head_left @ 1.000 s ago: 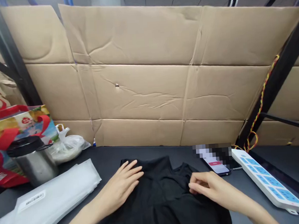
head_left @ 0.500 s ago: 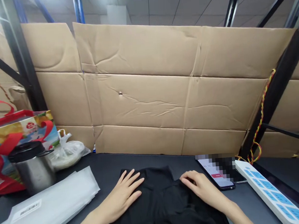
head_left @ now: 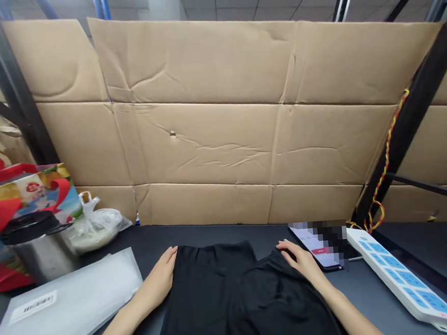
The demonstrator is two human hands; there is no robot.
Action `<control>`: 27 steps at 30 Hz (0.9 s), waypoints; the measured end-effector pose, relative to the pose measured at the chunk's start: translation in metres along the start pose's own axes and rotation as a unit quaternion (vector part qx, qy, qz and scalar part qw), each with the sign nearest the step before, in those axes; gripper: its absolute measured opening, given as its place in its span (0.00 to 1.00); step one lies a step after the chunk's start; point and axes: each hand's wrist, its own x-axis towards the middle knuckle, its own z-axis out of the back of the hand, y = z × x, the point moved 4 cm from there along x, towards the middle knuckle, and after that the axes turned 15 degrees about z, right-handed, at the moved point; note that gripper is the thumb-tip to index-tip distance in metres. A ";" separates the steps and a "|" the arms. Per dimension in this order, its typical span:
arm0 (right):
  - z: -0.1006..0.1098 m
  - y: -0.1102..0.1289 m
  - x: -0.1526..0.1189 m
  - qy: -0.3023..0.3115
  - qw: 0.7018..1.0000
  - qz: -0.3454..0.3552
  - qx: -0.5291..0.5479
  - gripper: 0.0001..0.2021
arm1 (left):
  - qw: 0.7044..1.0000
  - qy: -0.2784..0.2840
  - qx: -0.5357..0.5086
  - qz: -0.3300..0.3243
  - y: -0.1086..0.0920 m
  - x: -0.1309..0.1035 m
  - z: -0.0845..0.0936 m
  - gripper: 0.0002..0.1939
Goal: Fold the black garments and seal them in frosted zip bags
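A black garment (head_left: 217,290) with two leg-like parts lies on the dark table at the centre, running off the bottom of the view. My left hand (head_left: 162,274) is at its upper left corner, fingers close together along the edge; whether the fingertips pinch the cloth is hard to make out. My right hand (head_left: 299,260) touches the upper right corner of the garment, its fingers bent over the edge, with a gap between thumb and fingers. The cloth is wrinkled on the right side and flatter on the left.
On the left are white plastic mailers (head_left: 76,305), a steel cup (head_left: 46,256), a red handled bag (head_left: 5,218) and a clear plastic bag (head_left: 97,227). To the right lie a phone (head_left: 321,252) and a power strip (head_left: 403,277). Cardboard (head_left: 207,148) stands behind the table (head_left: 152,239).
My left hand has slid off the top of the garment to its left edge, and its spread fingers have come together. My right hand has shifted slightly right with the cloth corner. The view has shifted a little.
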 end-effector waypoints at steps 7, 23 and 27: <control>-0.001 -0.006 -0.001 0.000 1.000 0.007 -0.014 0.13 | 0.999 -0.003 0.017 -0.035 -0.005 -0.006 0.005 0.25; -0.001 -0.005 -0.002 0.017 1.000 -0.009 -0.019 0.15 | 0.999 0.030 0.010 -0.044 -0.007 -0.006 0.010 0.23; 0.000 -0.004 -0.002 0.019 1.000 -0.010 -0.016 0.15 | 0.998 0.034 0.009 -0.048 -0.007 -0.006 0.009 0.23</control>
